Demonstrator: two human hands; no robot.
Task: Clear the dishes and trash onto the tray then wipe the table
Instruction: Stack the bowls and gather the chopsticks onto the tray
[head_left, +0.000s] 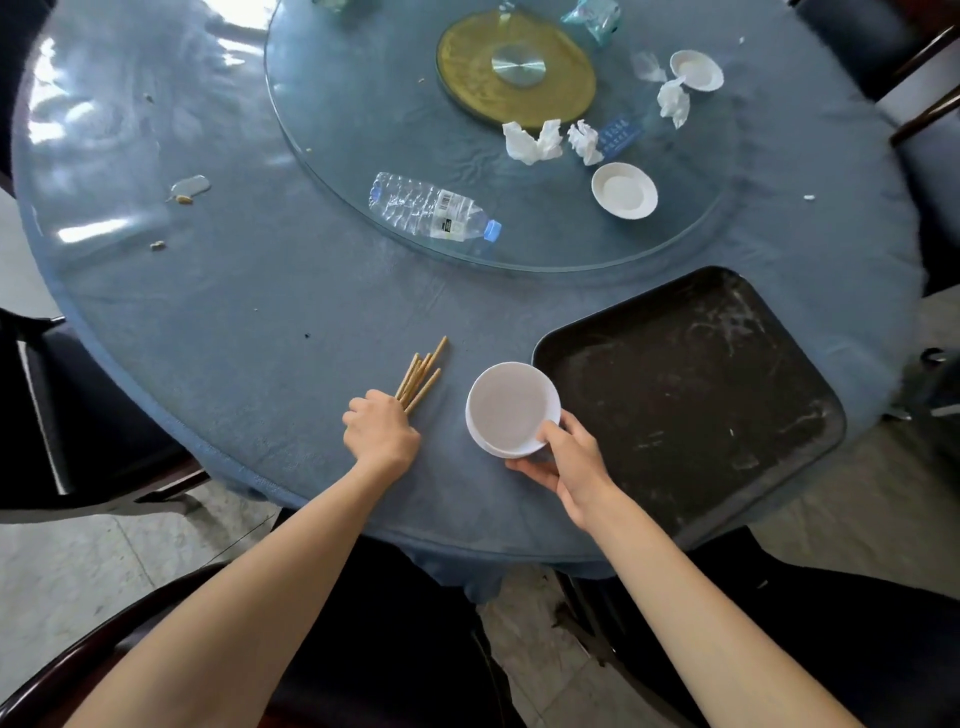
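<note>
Clearing has only begun: near the counter's front edge the left hand (382, 434) curls around a bundle of chopsticks (422, 375), the right hand (566, 460) pinches the white bowl (511, 408) by its rim, just left of the black tray (691, 395). Next, I think, both go onto it. Farther back, on the glass turntable (363, 135), lie a bottle (434, 208) and napkins (532, 141).

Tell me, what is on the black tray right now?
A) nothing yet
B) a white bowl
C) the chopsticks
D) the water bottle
A: the tray holds nothing; the bowl is in the right hand beside it, the chopsticks are in the left hand, and the bottle lies on the glass turntable.
</note>
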